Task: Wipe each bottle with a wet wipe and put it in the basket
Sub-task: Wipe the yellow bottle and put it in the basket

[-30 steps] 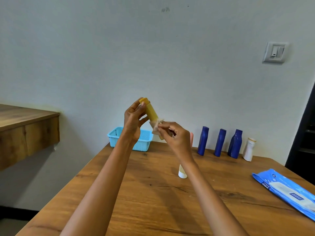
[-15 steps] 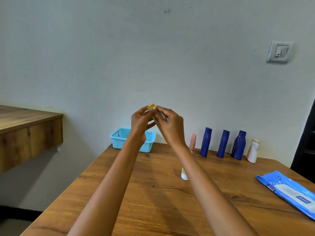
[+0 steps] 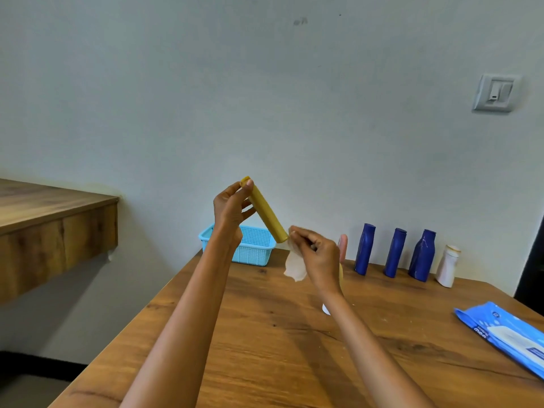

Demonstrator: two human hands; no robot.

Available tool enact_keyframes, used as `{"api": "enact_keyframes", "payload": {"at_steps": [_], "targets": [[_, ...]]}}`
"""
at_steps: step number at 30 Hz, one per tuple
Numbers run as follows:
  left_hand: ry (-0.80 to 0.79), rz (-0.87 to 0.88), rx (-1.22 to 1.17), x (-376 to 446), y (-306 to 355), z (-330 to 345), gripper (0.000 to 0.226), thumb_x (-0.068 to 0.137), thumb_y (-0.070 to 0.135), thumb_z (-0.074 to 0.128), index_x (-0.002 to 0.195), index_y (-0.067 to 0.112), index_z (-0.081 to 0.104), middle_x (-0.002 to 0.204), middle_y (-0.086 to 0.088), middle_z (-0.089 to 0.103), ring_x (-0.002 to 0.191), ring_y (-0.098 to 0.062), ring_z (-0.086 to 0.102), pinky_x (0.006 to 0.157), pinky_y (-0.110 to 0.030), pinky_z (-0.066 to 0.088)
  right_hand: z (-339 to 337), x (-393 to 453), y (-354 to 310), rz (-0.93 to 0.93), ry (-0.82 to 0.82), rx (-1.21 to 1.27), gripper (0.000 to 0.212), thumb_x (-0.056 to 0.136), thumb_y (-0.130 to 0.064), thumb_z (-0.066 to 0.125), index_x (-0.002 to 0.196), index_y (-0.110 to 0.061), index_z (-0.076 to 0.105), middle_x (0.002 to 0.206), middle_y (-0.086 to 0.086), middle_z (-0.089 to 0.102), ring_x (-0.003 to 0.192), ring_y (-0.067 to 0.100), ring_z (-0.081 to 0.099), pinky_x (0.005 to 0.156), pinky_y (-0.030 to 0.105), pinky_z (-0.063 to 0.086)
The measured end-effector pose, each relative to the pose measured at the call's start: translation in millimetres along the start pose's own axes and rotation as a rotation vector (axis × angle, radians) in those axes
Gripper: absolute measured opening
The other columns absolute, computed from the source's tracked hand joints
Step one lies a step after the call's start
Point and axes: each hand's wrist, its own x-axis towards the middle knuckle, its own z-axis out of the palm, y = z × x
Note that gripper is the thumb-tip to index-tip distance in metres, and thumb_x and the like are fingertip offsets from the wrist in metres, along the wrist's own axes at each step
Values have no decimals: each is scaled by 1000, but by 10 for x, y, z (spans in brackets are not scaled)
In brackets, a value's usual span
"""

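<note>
Yellow bottle (image 3: 266, 212) is up in the air over the desk (image 3: 265, 334), tilted, top end pinched by the left hand (image 3: 231, 209), lower end pointing down-right twd the right hand (image 3: 316, 254). Right hand's fingers are curled round a white wet wipe (image 3: 294, 265) that hangs below it, right at the bottle's bottom end; can't tell if the wipe is touching.

Nearer, on the right edge of the desk: blue wipes pack (image 3: 506, 337), lying flat.

Farther back by the wall: light blue basket (image 3: 244, 245) behind the left wrist, then a row of 3 dark blue bottles (image 3: 394, 251) and a white bottle (image 3: 447, 265), all upright. Pinkish bottle (image 3: 343, 245) partly hidden behind the right hand.
</note>
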Motion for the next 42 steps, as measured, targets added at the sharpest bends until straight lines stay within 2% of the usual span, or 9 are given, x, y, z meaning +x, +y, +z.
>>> {"api": "enact_keyframes", "payload": {"at_steps": [4, 11, 15, 19, 24, 27, 30, 38, 42], "targets": [[-158, -36, -1, -5, -14, -22, 27, 90, 21, 60, 114, 9, 60, 105, -9, 66, 95, -22, 63, 72, -30, 56, 51, 331, -111, 104, 227, 145, 18, 88, -14, 63, 105, -9, 68, 102, -2, 68, 83, -7, 58, 74, 3, 44], [-373, -16, 35, -65, -47, 39, 22, 94, 16, 52, 114, 11, 60, 107, -8, 68, 96, -21, 66, 75, -31, 56, 258, 766, -428, 383, 263, 566, 16, 86, -12, 65, 102, -9, 66, 100, 4, 66, 94, 15, 62, 80, 19, 52], [-370, 16, 26, -76, -45, 45, 28, 93, 15, 54, 120, 6, 59, 103, -9, 68, 96, -21, 66, 75, -31, 56, 341, 642, -445, 231, 76, 286, 21, 90, -27, 60, 105, -16, 70, 102, -1, 70, 96, 12, 65, 87, 30, 55], [-309, 62, 10, -74, -33, 15, 37, 93, 14, 54, 128, 2, 53, 115, -12, 64, 103, -23, 64, 80, -32, 57, 260, 481, -336, 157, -65, 62, 33, 95, -33, 51, 120, -16, 64, 116, -1, 66, 98, 9, 60, 85, 25, 52], [-266, 86, 29, -55, -12, 27, 41, 92, 16, 56, 130, 2, 51, 118, -13, 63, 103, -21, 63, 79, -32, 57, 170, 377, -139, 250, -73, -70, 32, 95, -35, 49, 97, -12, 70, 85, 6, 68, 77, 19, 61, 75, 38, 53], [-230, 77, 61, -75, -40, 77, 41, 90, 16, 59, 129, 3, 52, 112, -11, 64, 99, -19, 64, 74, -28, 58, 144, 333, -52, 252, -66, -188, 32, 97, -33, 47, 90, -11, 69, 73, 2, 62, 72, 19, 59, 66, 30, 47], [-213, 45, 83, -86, -57, 113, 44, 88, 18, 62, 129, 5, 52, 110, -11, 65, 96, -19, 65, 72, -26, 58, 173, 319, -92, 201, -19, -232, 31, 96, -30, 49, 108, -8, 69, 94, 5, 69, 74, 9, 55, 67, 20, 42], [-257, -28, 230, -43, -140, 127, 45, 86, 20, 67, 126, 4, 55, 109, -12, 68, 97, -22, 68, 79, -31, 57, 279, 372, -376, 22, -9, -27, 35, 98, -19, 46, 132, -14, 53, 132, 3, 58, 120, 17, 54, 87, 11, 40], [-127, -30, 191, 14, -104, 113, 52, 82, 20, 71, 128, 3, 53, 110, -14, 68, 99, -24, 67, 78, -31, 57, 267, 293, -258, -175, -73, -123, 35, 95, -12, 51, 129, -13, 55, 121, 6, 65, 105, 19, 63, 73, 2, 42]]}}
